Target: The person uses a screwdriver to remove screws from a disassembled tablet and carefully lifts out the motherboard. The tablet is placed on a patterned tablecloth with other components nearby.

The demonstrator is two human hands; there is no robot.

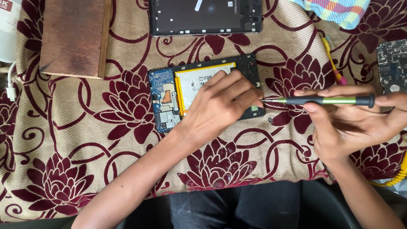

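An opened tablet (167, 95) lies on the floral cloth, showing a blue circuit board at its left and a white battery (197, 80) framed in yellow. My left hand (218, 106) rests flat on the tablet's right half, fingers pointing right toward the screwdriver tip. My right hand (352, 123) holds a green and black screwdriver (326, 100) level, its tip at the tablet's right edge beside my left fingertips. A tiny dark speck, perhaps a screw (270, 121), lies on the cloth below the tip.
The tablet's back cover (205, 17) lies at the top centre. A wooden block (74, 36) sits at the top left, beside a white charger cable (10, 87). A yellow and pink tool (333, 63), a circuit board (392, 65), a striped cloth (335, 10) and a yellow coiled cord (396, 178) are at the right.
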